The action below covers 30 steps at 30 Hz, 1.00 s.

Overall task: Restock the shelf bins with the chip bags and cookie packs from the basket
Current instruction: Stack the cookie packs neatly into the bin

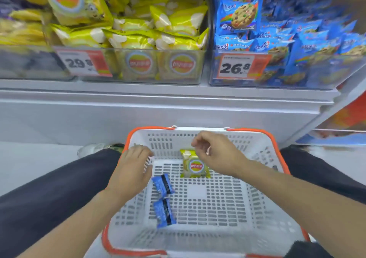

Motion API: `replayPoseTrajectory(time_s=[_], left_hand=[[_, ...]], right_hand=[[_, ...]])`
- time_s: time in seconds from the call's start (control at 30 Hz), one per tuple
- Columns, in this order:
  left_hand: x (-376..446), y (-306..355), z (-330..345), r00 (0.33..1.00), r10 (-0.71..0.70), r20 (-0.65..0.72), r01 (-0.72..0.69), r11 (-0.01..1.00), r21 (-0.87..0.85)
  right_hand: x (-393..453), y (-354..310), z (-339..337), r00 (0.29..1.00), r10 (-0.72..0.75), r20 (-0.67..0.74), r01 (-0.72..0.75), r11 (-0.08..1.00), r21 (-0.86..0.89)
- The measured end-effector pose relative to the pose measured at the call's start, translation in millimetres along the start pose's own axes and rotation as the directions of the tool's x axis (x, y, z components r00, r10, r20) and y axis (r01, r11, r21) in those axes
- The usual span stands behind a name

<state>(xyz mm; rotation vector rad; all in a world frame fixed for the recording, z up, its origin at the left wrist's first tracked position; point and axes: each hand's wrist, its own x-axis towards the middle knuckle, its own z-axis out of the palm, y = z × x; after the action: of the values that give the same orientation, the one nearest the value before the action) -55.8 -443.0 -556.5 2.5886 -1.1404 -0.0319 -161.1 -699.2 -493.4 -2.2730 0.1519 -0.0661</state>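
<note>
Left hand (131, 170) grip loosely spread over basket (257, 198); right hand (215, 154) likewise, above chip bag (195, 166).

Bare forearms — black trousers (49, 194), white shoe (90, 148)

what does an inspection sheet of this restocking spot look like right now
surface: white basket with an orange rim, between the person's knees, below a white shelf.
job's things: one yellow chip bag and two blue cookie packs lie on the basket floor; the chip bin and cookie bin look well filled.
clutter: nothing seen.
grips: left hand hovers over the basket's left side, fingers relaxed, holding nothing; right hand hangs over the chip bag, fingers loosely curled, not yet gripping it.
cables: nothing seen.
surroundings: price tags 29.8 and 26.8 on the bin fronts; pale floor.
</note>
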Motion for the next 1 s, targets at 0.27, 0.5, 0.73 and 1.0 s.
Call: replayPoseTrajectory(time_s=[0.27, 0.5, 0.73, 1.0], left_hand=[[-32, -24, 24, 0.997, -0.024, 0.067, 0.021, 0.998, 0.053], [-28, -25, 26, 0.993, -0.026, 0.116, 0.012, 0.993, 0.116], [-25, -24, 29, 0.986, -0.046, 0.161, 0.005, 0.969, 0.246], [-23, -21, 27, 0.985, -0.092, 0.145, 0.063, 0.98, 0.191]], right_hand=[[12, 63, 162, 0.788, 0.419, 0.452, -0.392, 0.906, -0.158], [17, 90, 249, 0.816, 0.498, 0.293, -0.462, 0.867, -0.186], [18, 104, 272, 0.864, 0.465, 0.191, -0.416, 0.875, -0.249], [49, 82, 194, 0.61, 0.583, 0.536, -0.757, 0.63, 0.176]])
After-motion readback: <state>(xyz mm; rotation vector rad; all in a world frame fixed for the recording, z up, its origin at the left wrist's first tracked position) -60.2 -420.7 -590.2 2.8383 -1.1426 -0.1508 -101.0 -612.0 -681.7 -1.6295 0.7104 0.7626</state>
